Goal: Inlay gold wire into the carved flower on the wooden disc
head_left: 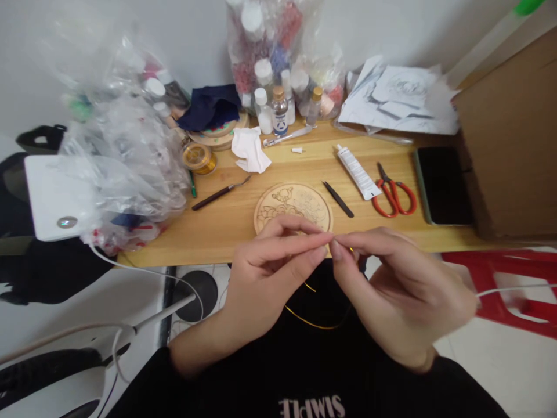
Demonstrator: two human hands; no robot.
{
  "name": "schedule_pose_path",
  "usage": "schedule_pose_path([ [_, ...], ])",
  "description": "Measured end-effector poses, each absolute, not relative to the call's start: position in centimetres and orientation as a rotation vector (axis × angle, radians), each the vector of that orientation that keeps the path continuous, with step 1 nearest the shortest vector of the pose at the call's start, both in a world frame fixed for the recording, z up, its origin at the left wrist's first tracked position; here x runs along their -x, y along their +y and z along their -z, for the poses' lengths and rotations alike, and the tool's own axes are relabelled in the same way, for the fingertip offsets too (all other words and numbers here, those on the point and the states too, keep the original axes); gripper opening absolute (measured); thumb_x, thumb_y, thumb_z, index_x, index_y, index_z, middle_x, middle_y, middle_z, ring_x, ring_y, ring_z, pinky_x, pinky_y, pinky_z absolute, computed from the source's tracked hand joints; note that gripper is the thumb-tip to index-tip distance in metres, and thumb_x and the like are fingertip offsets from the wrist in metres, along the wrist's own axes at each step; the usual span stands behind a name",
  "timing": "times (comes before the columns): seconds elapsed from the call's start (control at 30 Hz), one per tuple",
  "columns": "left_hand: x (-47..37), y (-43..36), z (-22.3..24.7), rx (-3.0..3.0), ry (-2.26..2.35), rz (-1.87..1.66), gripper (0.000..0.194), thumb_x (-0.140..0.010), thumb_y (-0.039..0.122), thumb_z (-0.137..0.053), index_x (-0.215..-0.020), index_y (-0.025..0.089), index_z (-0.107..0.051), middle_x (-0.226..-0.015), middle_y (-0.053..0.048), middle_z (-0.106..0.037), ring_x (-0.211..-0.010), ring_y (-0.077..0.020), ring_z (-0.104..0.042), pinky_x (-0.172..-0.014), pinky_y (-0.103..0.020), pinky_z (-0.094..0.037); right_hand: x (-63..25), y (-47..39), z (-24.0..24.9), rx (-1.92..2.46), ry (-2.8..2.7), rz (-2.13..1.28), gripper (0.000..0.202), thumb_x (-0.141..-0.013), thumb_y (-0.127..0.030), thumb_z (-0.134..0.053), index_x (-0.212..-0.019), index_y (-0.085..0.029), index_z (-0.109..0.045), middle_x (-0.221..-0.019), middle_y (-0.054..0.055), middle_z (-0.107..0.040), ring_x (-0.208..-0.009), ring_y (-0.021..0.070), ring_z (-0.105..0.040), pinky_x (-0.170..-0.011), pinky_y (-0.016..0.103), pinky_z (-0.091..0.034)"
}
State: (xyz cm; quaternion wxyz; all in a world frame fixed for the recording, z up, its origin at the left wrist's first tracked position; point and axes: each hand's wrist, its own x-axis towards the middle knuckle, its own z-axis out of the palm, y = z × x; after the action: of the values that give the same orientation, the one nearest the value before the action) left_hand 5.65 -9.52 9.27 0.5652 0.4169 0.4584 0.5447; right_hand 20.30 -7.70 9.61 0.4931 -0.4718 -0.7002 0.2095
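- Gold wire (311, 323) is hanging in a loose curve below our hands, off the front edge of the tabletop (230, 232) and in front of our black shirt (270, 371).
- With our right hand (400, 284) we are pinching the wire between thumb and forefinger, a short bit of it showing behind the fingertips.
- With our left hand (272, 267) we are bringing forefinger and thumb close together, the forefinger tip meeting the right fingertips; we cannot tell whether the wire is passing between them.
- Just beyond our left fingers, a round wooden plaque (296, 200) with a line drawing is lying near the middle of the front edge, partly hidden by that hand.
- Black tweezers (338, 199) are lying right of the plaque, and a white tube (358, 172) is touching red-handled cutters (394, 196) farther toward the right end.
- Near the right end, a dark phone (444, 186) is lying beside a cardboard box (513, 139).
- Toward the left end, a dark-handled spatula (213, 198) is lying in front of a gold spool (199, 158).
- Along the back edge, small bottles (279, 116) are standing left of some papers (402, 96).
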Motion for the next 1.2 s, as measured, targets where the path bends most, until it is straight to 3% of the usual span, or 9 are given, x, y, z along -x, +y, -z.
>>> schedule_pose_path([
  [0.17,-5.60,-9.54,-9.14,-1.009,1.080,-1.287,0.020,-0.089,0.021,-0.070,-0.101,0.035,-0.079,-0.106,-0.001,-0.066,-0.098,-0.0112,-0.062,-0.088,-0.023,-0.053,-20.46,-7.68,-9.55,1.142,-1.690,-0.562,0.020,-0.078,-0.005,-0.072,-0.089,-0.021,-0.070,-0.067,-0.005,-0.067,-0.055,0.0075,-0.059,-0.050,0.022,-0.047],
  [0.57,-5.53,-9.65,-9.14,-0.990,1.082,-1.271,0.020,-0.090,0.023,-0.069,-0.102,0.036,-0.079,-0.106,-0.001,-0.066,-0.100,-0.0132,-0.062,-0.093,-0.028,-0.052,-20.45,-7.76,-9.44,1.125,-1.668,-0.568,0.023,-0.075,-0.002,-0.072,-0.089,-0.021,-0.071,-0.066,-0.005,-0.066,-0.054,0.0080,-0.058,-0.049,0.022,-0.047],
  [1.2,-5.60,-9.59,-9.31,-1.013,1.084,-1.273,0.018,-0.089,0.022,-0.070,-0.100,0.034,-0.080,-0.104,-0.002,-0.066,-0.096,-0.0126,-0.062,-0.089,-0.027,-0.053,-20.36,-7.58,-9.49,1.145,-1.666,-0.554,0.021,-0.077,-0.004,-0.071,-0.088,-0.022,-0.071,-0.066,-0.004,-0.068,-0.053,0.0094,-0.060,-0.048,0.023,-0.048],
])
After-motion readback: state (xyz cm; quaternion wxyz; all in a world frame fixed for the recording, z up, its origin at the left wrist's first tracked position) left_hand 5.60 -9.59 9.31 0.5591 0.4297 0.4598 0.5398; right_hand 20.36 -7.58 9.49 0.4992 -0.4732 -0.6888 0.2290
